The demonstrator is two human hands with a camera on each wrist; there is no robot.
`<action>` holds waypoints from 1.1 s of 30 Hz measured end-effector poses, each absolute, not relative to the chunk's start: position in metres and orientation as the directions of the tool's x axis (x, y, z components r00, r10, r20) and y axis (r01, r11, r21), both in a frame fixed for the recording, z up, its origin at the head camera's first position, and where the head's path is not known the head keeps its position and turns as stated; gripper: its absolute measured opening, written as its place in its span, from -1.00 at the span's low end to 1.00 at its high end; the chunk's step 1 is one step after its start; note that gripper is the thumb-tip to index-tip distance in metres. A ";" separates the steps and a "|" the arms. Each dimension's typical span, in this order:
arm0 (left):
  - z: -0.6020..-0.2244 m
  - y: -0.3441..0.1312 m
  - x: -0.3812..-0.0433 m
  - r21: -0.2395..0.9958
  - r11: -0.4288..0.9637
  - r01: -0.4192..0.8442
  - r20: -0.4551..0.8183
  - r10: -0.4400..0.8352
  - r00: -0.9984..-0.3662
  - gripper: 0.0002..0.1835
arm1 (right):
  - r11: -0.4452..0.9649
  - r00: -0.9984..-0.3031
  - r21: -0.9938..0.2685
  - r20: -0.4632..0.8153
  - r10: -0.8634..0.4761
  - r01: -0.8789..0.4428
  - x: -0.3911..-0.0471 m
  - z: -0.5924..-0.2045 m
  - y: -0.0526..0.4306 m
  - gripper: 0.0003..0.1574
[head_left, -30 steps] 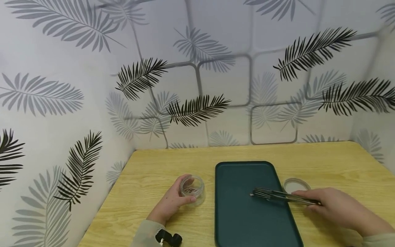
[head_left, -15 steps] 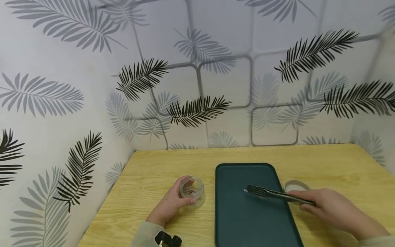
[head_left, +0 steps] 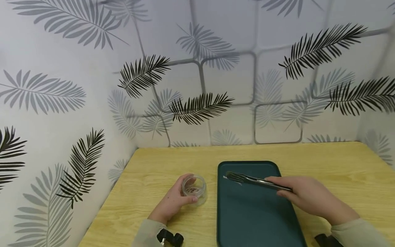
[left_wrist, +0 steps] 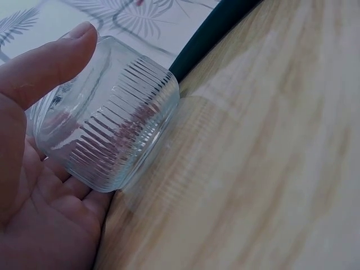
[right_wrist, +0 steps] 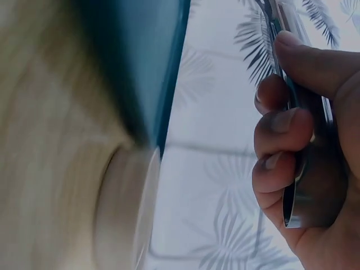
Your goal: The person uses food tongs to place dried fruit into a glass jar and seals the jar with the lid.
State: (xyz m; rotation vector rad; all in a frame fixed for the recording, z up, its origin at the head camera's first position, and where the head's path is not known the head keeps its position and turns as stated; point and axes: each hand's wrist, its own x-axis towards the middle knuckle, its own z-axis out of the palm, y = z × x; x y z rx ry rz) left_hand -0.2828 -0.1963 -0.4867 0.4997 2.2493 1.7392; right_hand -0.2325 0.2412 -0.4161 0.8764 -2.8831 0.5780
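My left hand grips a clear glass jar standing on the table left of the tray. Ribbed sides and small reddish-brown bits in its bottom show in the left wrist view, where the thumb lies along the glass. In my right hand is a pair of metal tongs, fingers curled round the handle end. Their closed tips reach over the far left part of the dark green tray. A small whitish piece shows right at the tips, too small to make out.
A round lid lies on the wooden table beside the tray, hidden behind my right hand in the head view. A wall with leaf-patterned covering rises behind the table's back edge.
My right hand has carried the tongs, with the small whitish piece at their tips, leftward across the tray toward the jar. The left hand and jar stay in place.
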 end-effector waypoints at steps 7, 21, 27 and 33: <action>-0.490 -0.199 -0.282 0.971 0.217 0.101 0.001 0.417 -0.909 -0.11 | 0.734 -0.787 -0.285 0.218 -0.577 -0.617 -0.245 -0.403 0.206 -0.37; -0.492 -0.204 -0.282 0.957 0.267 0.117 0.003 0.394 -0.919 -0.07 | 0.685 -0.705 -0.187 0.290 -0.647 -0.704 -0.263 -0.393 0.137 -0.38; -0.491 -0.198 -0.282 0.969 0.228 0.097 -0.004 0.407 -0.913 -0.06 | 0.699 -0.718 -0.182 0.282 -0.636 -0.691 -0.262 -0.395 0.134 -0.35; -0.488 -0.195 -0.284 0.969 0.215 0.119 0.020 0.416 -0.909 -0.10 | 0.715 -0.736 -0.192 0.272 -0.619 -0.672 -0.262 -0.393 0.140 -0.34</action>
